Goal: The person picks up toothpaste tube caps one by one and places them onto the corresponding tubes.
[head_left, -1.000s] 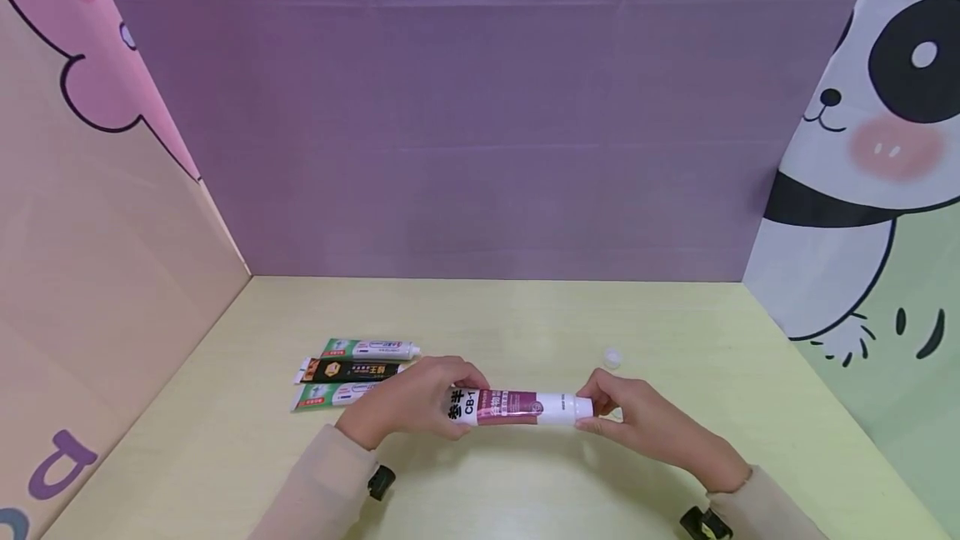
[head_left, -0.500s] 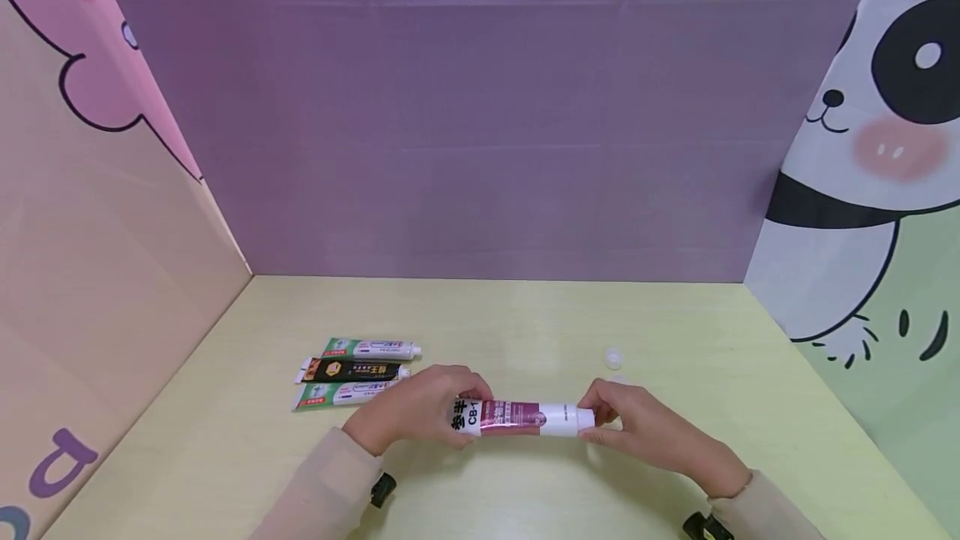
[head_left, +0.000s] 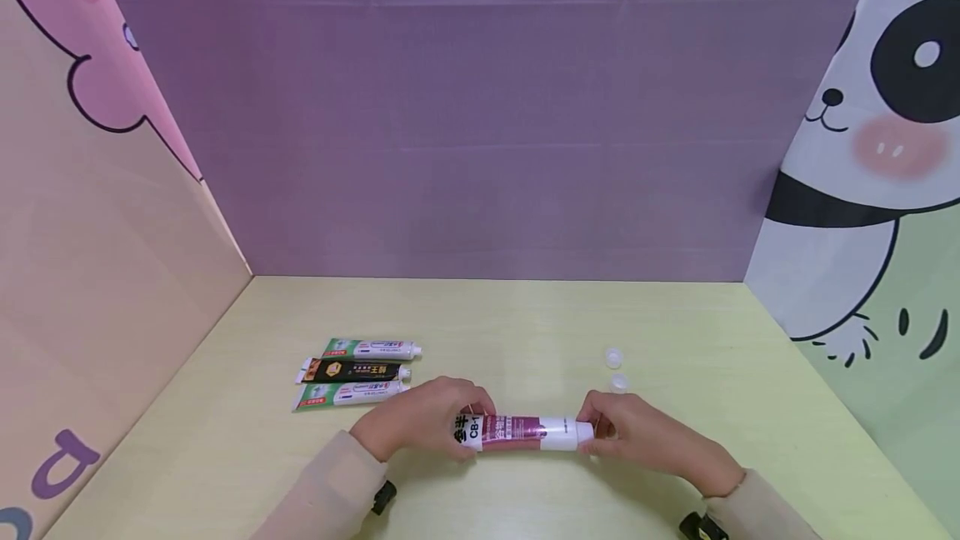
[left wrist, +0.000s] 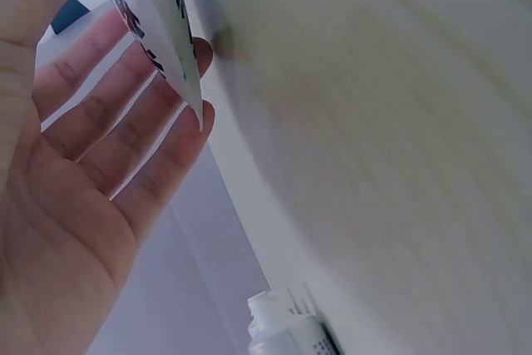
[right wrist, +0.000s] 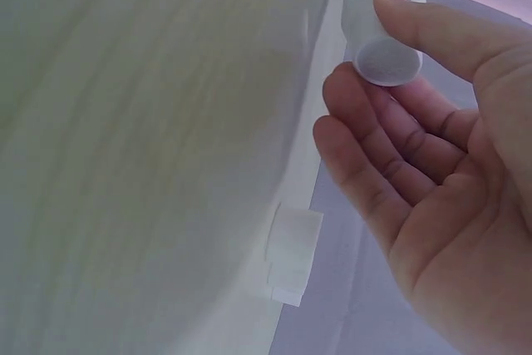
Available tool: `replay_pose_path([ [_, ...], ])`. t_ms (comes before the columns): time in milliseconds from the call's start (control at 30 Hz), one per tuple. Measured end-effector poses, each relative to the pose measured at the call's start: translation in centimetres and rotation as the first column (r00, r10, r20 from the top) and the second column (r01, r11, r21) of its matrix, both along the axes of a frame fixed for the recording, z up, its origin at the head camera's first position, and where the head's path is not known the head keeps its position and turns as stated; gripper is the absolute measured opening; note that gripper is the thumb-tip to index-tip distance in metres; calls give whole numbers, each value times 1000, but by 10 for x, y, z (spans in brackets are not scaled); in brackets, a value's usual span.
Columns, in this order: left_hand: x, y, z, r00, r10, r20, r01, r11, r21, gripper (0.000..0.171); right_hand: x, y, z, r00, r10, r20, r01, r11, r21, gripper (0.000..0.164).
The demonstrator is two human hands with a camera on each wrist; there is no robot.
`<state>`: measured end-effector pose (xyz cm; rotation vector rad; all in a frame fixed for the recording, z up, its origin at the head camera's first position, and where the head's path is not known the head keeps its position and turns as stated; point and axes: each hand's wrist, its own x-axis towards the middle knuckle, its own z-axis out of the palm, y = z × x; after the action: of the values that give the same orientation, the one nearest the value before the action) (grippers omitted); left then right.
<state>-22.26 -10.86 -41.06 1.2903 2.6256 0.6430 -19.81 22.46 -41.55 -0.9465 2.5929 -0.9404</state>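
Note:
A white and maroon toothpaste tube [head_left: 517, 433] lies sideways between my two hands, low over the table. My left hand [head_left: 423, 417] grips its flat crimped tail, marked with black characters, between thumb and fingers. At the other end, my right hand [head_left: 641, 437] pinches the white cap [right wrist: 389, 62] with thumb and fingertips. The right wrist view looks onto the cap's round end, while in the left wrist view the tail [left wrist: 158, 27] tapers to a thin edge against the fingers.
Left of the hands lie a green-and-white tube [head_left: 382, 349], a black tube [head_left: 356, 371] and another green-and-white tube [head_left: 348, 394], side by side. Two small white caps [head_left: 613, 357] sit behind my right hand. Printed panels and a purple wall [head_left: 495, 123] enclose the table.
Both hands have drawn the tube towards me, down in the head view. A second loose cap behind the right hand has come into sight, and the tubes at left are less covered.

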Motion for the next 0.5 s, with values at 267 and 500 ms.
replay_pose_path([
  [267,0,2,-1,1000,5,-1,-5,1000,-18,46,0,0,-1,999,38,-4,-38,999,11,21],
  [500,0,3,-3,1000,10,23,-10,1000,-21,46,1,-1,-1,999,49,11,-49,999,-2,21],
])
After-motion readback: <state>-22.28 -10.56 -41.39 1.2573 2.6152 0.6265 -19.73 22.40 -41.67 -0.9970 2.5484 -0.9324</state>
